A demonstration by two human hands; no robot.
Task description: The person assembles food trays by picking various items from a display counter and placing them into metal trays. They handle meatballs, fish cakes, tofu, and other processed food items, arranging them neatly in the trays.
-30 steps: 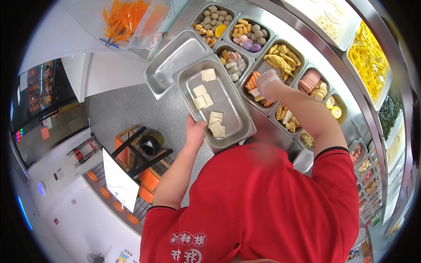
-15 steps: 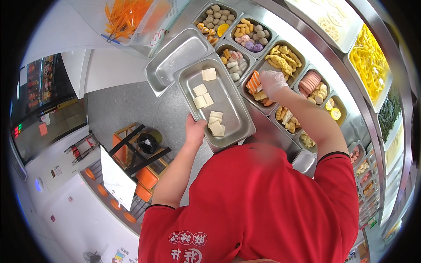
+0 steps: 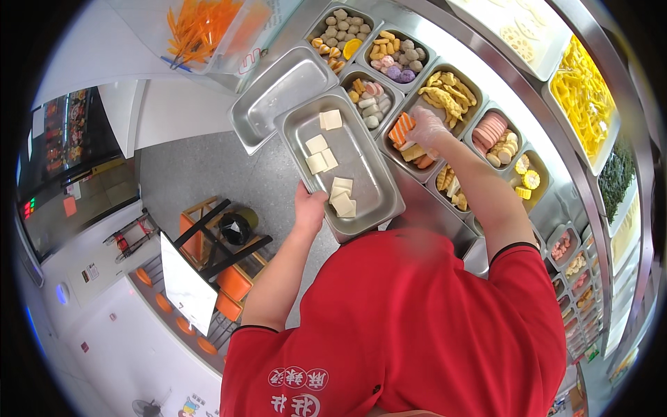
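Observation:
My bare left hand grips the near left rim of a deep steel pan, which is tilted in front of my body. Several pale square slices lie in small overlapping groups on its bottom. My right hand, in a clear plastic glove, reaches into a steel compartment on the counter. Its fingers are closed at the edge of orange-and-white striped crab sticks, and the fingertips are partly hidden. Tan and orange pieces lie beside the crab sticks in that compartment.
An empty steel pan sits left of the held one. Compartments hold meatballs, yellow folded pieces, sliced pink sausage and corn. A rail and yellow shreds are at right. Orange chairs stand lower left.
My right hand stays at the crab sticks, its fingers slightly shifted against them. My right forearm and elbow have moved left and toward my body. The left hand and pan hold still.

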